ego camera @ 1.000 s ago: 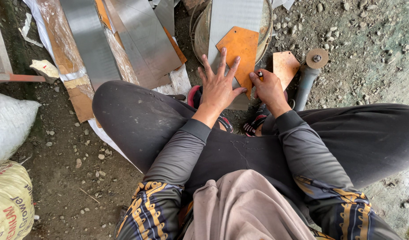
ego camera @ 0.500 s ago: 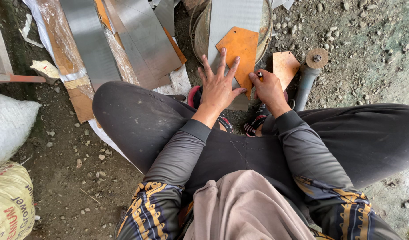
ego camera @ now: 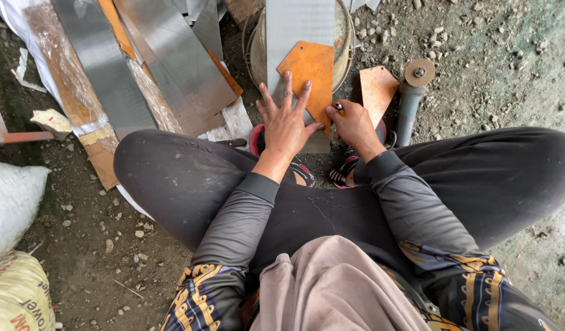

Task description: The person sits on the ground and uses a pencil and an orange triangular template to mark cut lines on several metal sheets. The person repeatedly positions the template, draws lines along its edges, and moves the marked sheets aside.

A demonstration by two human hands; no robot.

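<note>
I squat over a long grey metal strip [ego camera: 298, 27] that lies across a round pan. An orange rusty template plate [ego camera: 310, 76] rests on the strip. My left hand [ego camera: 287, 119] lies flat with fingers spread, pressing the plate's lower edge down. My right hand [ego camera: 353, 119] pinches a small marker [ego camera: 339, 108] with its tip at the plate's right edge.
An angle grinder [ego camera: 411, 98] lies on the gravel to the right, beside a second rusty plate [ego camera: 377, 89]. Several steel sheets [ego camera: 141, 67] and wooden planks are stacked at the upper left. White sacks [ego camera: 12, 245] sit at the lower left. My sandalled feet are under the hands.
</note>
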